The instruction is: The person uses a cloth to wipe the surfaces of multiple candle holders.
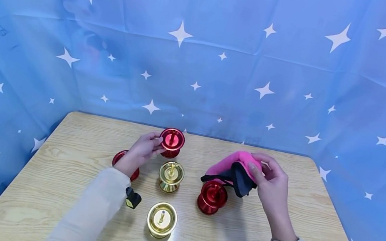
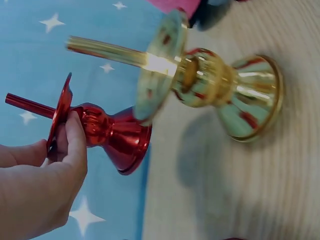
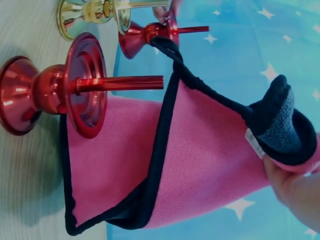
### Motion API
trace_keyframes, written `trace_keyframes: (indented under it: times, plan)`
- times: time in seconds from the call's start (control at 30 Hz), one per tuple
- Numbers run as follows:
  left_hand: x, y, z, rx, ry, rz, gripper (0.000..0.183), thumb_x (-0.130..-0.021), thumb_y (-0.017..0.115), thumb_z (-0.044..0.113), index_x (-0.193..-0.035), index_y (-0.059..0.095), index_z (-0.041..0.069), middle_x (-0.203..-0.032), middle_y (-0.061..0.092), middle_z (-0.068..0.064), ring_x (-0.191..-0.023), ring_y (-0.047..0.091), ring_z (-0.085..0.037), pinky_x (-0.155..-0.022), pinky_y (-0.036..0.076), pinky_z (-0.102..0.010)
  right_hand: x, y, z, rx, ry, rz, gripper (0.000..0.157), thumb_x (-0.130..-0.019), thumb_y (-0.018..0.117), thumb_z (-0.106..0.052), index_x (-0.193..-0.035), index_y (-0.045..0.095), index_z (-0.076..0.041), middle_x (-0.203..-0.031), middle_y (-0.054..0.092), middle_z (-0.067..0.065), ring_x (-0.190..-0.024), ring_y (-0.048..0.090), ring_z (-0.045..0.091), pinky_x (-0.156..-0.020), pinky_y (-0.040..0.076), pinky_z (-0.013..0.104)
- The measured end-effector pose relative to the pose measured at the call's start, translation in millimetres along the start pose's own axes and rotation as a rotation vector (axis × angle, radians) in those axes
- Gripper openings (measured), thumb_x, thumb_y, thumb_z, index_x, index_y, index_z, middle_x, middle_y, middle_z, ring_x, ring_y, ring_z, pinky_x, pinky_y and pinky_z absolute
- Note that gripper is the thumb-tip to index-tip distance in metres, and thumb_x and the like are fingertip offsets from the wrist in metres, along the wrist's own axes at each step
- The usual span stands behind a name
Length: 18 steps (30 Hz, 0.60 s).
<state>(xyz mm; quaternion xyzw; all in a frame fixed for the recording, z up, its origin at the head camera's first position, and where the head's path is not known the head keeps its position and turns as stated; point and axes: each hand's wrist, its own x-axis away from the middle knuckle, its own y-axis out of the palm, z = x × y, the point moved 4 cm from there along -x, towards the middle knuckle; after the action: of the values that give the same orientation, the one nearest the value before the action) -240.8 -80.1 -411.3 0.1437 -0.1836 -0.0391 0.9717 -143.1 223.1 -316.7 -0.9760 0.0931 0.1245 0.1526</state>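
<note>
My left hand [image 1: 145,146] grips a shiny red candle holder [image 1: 171,142] by the rim of its dish, thumb on one side and fingers under the other. In the left wrist view this red holder [image 2: 120,135] appears raised off the table, its centre tube upright. My right hand [image 1: 274,182] pinches a pink cloth [image 1: 236,161] with black edging and a dark grey side. The cloth [image 3: 210,150] hangs folded behind another red candle holder [image 1: 213,197]. A gold candle holder [image 1: 170,176] stands just in front of the held red one.
Another gold candle holder [image 1: 161,220] stands nearer the front of the wooden table [image 1: 54,183]. One more red candle holder [image 1: 135,174] is partly hidden by the left wrist. A blue curtain [image 1: 209,68] with white stars hangs behind the table and along its sides.
</note>
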Motion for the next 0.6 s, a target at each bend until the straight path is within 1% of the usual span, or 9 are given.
trace_keyframes:
  times: [0.2,0.27,0.4,0.53,0.6]
  plan:
    - [-13.8,-3.7,-16.4,-0.015,-0.014,0.007,0.032,-0.096,0.039,-0.002,-0.126,0.038,-0.010,-0.111,0.048,-0.021,-0.080,0.056,-0.013,-0.089,0.047,-0.030,1.1,-0.3,6.0,0.025,0.013,-0.013,0.028,-0.087,0.062,-0.014,-0.111,0.059,-0.001,-0.101,0.060,-0.005,-0.082,0.057,0.007,-0.059,0.045,0.016]
    - [-16.9,-3.8,-21.1,-0.021,-0.024,0.007,0.032,-0.095,0.039,-0.002,-0.126,0.039,-0.010,-0.112,0.048,-0.022,-0.080,0.056,-0.013,-0.089,0.047,-0.030,1.4,-0.1,7.5,0.026,0.016,-0.018,0.028,-0.087,0.062,-0.014,-0.111,0.059,0.000,-0.101,0.060,-0.005,-0.083,0.057,0.007,-0.060,0.045,0.016]
    - [-21.6,-2.0,-28.7,-0.018,-0.042,-0.006,0.033,-0.096,0.038,-0.002,-0.127,0.037,-0.012,-0.108,0.049,-0.019,-0.081,0.055,-0.013,-0.093,0.045,-0.032,2.2,0.3,10.1,0.043,0.022,-0.027,0.028,-0.088,0.062,-0.015,-0.112,0.059,-0.001,-0.104,0.059,-0.003,-0.086,0.058,0.006,-0.064,0.047,0.015]
    - [-25.1,-0.2,-34.4,0.010,-0.037,-0.016,0.032,-0.096,0.037,-0.003,-0.126,0.036,-0.014,-0.103,0.048,-0.017,-0.081,0.055,-0.014,-0.095,0.042,-0.036,3.2,0.7,13.1,0.057,0.034,-0.041,0.029,-0.087,0.063,-0.017,-0.113,0.059,-0.002,-0.106,0.059,0.000,-0.088,0.058,0.005,-0.066,0.048,0.016]
    - [-26.9,0.8,-36.7,0.017,-0.034,-0.017,0.032,-0.096,0.037,-0.003,-0.125,0.036,-0.014,-0.102,0.048,-0.017,-0.082,0.055,-0.016,-0.095,0.042,-0.036,3.7,0.3,14.4,0.065,0.039,-0.044,0.030,-0.088,0.062,-0.018,-0.113,0.059,-0.003,-0.108,0.058,0.001,-0.088,0.058,0.005,-0.066,0.049,0.016]
